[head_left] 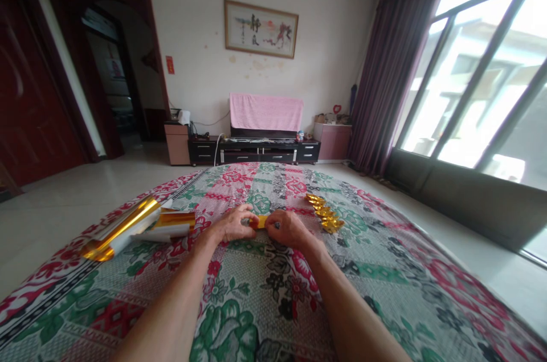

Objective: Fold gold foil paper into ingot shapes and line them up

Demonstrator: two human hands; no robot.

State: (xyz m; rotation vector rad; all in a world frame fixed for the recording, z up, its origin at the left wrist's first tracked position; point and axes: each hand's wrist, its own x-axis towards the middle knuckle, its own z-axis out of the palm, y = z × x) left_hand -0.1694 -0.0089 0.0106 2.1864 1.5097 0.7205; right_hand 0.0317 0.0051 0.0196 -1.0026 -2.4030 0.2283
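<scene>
Between my two hands lies a small piece of gold foil paper, low over the patterned cloth. My left hand has its thumb and fingers curved around the left end of the piece. At the right end, my right hand is closed, its fingers curled onto the paper. To the right stands a row of several folded gold foil pieces, nested one against another. Off to the left, loose gold foil sheets with pale undersides lie partly rolled and overlapping.
The floral cloth covers a broad surface with a rounded far edge. Beyond it, a low black cabinet carries a screen draped with a pink towel. A purple curtain and large windows are on the right, a red door on the left.
</scene>
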